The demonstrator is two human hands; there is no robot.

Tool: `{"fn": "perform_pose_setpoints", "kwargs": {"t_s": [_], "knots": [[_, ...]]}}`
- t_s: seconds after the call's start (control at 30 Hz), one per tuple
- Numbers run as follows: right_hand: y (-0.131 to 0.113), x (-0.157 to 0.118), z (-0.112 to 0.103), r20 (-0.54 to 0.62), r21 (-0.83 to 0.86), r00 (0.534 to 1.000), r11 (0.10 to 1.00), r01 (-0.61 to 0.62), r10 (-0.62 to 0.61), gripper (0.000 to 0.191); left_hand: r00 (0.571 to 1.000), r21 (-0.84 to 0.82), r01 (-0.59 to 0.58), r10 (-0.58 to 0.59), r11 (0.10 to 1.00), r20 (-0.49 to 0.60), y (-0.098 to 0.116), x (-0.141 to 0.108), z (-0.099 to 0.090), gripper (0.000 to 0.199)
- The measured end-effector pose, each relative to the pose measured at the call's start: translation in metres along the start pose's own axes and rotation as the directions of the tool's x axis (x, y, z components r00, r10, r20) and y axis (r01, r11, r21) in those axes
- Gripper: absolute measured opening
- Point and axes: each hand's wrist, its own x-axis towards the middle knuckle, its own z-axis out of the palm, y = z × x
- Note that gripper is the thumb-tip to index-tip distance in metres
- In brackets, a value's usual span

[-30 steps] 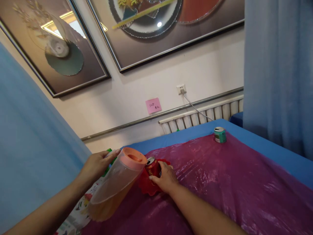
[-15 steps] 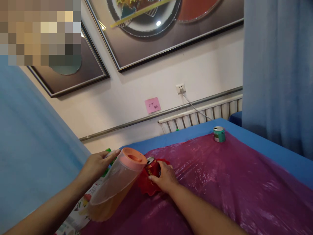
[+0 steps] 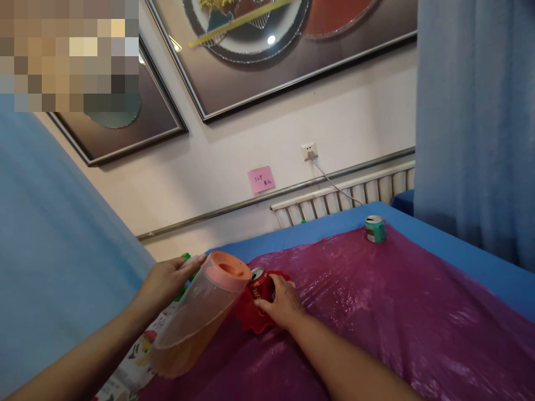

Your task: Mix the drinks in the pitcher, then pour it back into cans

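My left hand (image 3: 173, 278) is closed on the far side of a translucent plastic pitcher (image 3: 196, 312) with an orange lid; its grip is partly hidden behind the pitcher. The pitcher is tilted to the right, with light brown liquid along its lower side. Its lid end reaches the top of a red drink can (image 3: 261, 286); I cannot tell whether liquid is flowing. My right hand (image 3: 284, 301) is wrapped round the can, thumb in front. Under the can lies a red scallop-edged dish or mat (image 3: 253, 320).
A green opened can (image 3: 375, 229) stands at the far corner of the purple plastic sheet (image 3: 401, 312) on a blue-covered table (image 3: 422, 239). Blue curtains (image 3: 472, 133) hang at both sides. A radiator (image 3: 343, 192) and a plugged-in cord (image 3: 334, 181) are behind.
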Motion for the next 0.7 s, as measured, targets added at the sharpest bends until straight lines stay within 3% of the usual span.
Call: {"fn": "perform_pose_setpoints", "kwargs": {"t_s": [0.7], "knots": [[0.0022, -0.0003, 0.0013, -0.001, 0.005, 1.000, 1.000, 0.004, -0.004, 0.058, 1.000, -0.108, 0.012, -0.013, 0.994, -0.003, -0.0086, -0.0058, 0.0068, 0.061]]}}
